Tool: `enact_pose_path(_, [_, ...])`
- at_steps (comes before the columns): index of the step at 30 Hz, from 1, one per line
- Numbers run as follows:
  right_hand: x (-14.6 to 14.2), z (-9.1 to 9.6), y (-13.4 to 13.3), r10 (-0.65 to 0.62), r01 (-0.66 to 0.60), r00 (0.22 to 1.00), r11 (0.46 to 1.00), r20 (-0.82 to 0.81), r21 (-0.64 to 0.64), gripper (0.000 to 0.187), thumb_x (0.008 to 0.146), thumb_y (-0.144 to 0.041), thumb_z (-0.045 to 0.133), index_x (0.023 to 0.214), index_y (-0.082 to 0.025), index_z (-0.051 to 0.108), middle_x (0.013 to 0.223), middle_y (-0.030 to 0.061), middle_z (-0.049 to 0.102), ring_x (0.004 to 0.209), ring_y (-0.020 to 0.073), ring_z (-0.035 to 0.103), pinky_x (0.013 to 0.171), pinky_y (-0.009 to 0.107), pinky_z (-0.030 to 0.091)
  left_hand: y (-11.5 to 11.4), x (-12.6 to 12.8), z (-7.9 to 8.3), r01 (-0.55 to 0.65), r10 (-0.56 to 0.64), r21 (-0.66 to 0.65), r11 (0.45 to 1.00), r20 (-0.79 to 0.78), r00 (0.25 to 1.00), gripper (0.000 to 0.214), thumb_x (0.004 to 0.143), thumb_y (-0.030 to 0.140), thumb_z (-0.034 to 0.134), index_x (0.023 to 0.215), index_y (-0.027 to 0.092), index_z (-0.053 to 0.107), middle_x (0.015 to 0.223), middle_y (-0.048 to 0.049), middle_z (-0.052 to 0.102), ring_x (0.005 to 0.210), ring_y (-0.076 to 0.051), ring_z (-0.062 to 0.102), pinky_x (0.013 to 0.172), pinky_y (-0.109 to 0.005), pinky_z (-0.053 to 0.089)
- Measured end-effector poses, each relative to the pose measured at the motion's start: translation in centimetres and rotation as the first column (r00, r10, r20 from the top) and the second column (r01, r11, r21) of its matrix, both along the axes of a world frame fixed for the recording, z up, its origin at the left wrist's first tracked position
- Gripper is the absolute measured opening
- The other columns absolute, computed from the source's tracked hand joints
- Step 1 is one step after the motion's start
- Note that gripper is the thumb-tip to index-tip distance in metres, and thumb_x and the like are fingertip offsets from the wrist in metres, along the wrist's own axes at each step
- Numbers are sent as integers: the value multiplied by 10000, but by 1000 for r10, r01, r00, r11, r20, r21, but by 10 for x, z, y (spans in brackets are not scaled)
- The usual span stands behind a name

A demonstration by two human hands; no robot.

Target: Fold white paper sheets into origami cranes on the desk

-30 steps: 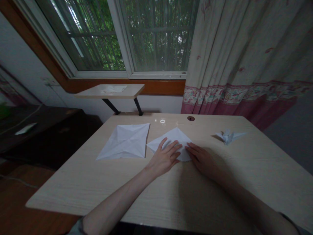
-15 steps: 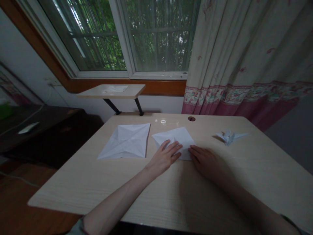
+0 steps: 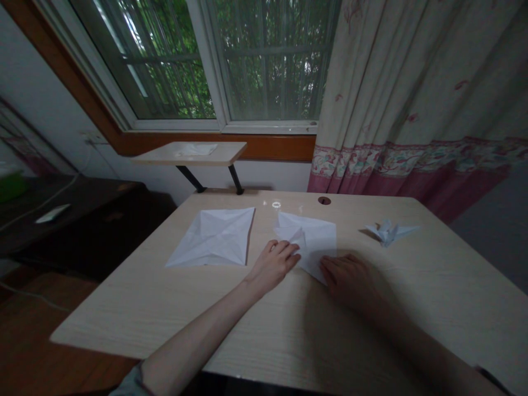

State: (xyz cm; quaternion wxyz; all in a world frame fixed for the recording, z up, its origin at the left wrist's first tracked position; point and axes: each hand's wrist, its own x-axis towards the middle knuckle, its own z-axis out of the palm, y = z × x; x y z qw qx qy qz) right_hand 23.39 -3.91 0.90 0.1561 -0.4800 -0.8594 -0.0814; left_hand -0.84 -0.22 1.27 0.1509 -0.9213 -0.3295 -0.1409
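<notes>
Near the middle of the table (image 3: 231, 308) lies a sheet of white paper (image 3: 319, 236), partly folded, with a raised flap at its left side. My left hand (image 3: 277, 263) is at that flap, its fingers bent and drawn together on the paper. On the paper's lower right edge is my right hand (image 3: 346, 272), fingers closed at the edge; its thumb is mostly hidden. A larger creased square of white paper (image 3: 218, 236) lies flat to the left. To the right sits a folded white paper crane (image 3: 388, 232), apart from both hands.
A small raised shelf (image 3: 165, 157) with white paper (image 3: 198, 149) on it stands at the table's back left. Behind the table are a window (image 3: 264, 71) and a flowered curtain (image 3: 371, 110). A round cable hole (image 3: 324, 201) is near the back edge. Farther left stands a dark cabinet (image 3: 94, 203).
The paper under my hands has turned, and a flap now stands up at its left. My left hand's fingers have drawn in, and my right hand has moved slightly toward me.
</notes>
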Motion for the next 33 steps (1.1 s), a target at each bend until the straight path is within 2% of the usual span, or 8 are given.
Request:
enact_pose_path(3, [-2,4,-3,5,-5,1000,1000,27,-4,291,929,-168,439,759,-240,665,717,51,734,639,195,672,703,353,476,0,0,1,-6,6,-35,999,6,1000,233,989,179,509,1176,246,631,1273,-33,634,1083,-211,544,913,-376,354])
enact_pose_path(8, [-2,2,-3,22,-22,1000,1000,5,-2,305,952,-187,441,774,-227,685,741,68,736,694,212,680,727,366,481,1,1,1,-5,9,-89,996,46,999,217,995,235,495,1155,227,641,1263,-48,640,1038,-208,579,910,-384,369])
enact_pose_path(10, [-1,-1,1,46,-46,999,999,-28,-4,283,962,-198,452,848,-216,710,817,76,750,779,233,689,776,390,494,1,0,0,8,-2,-108,994,60,998,219,982,237,511,1158,223,642,1276,-43,638,1044,-210,586,910,-382,386])
enact_pose_path(12, [1,-6,5,87,-88,993,996,-76,-6,260,970,-203,463,999,-216,721,982,81,761,916,249,687,853,417,503,1,0,0,21,-11,-125,992,76,997,225,965,230,534,1161,222,644,1295,-38,634,1071,-216,586,924,-383,401])
enact_pose_path(16, [6,-14,12,157,-162,975,986,-156,-24,349,956,-168,483,1240,-259,664,1230,66,706,1106,244,649,963,440,505,1,-1,1,35,-19,-161,986,102,995,263,937,205,566,1187,219,647,1344,-45,615,1138,-224,577,964,-385,428])
enact_pose_path(23, [11,-24,16,154,-164,972,986,-178,-43,412,940,-133,476,1290,-261,651,1312,75,667,1188,256,626,1016,485,510,1,-2,-1,56,-31,-212,976,120,992,338,919,153,563,1240,227,639,1443,-51,548,1257,-231,536,1035,-392,450])
enact_pose_path(29, [14,-37,19,148,-158,976,986,-162,-51,464,937,-119,436,1352,-246,599,1426,84,577,1319,251,536,1091,498,465,2,-3,-3,66,-37,-218,974,134,990,341,915,142,554,1234,217,647,1441,-66,552,1270,-238,541,1048,-411,470])
enact_pose_path(33, [14,-33,18,154,-161,982,985,-108,-65,471,925,-104,434,1357,-201,592,1435,107,564,1321,256,535,1086,477,477,4,-3,-5,86,-50,-236,968,154,987,350,901,125,560,1230,205,649,1451,-67,541,1293,-238,531,1073,-403,467])
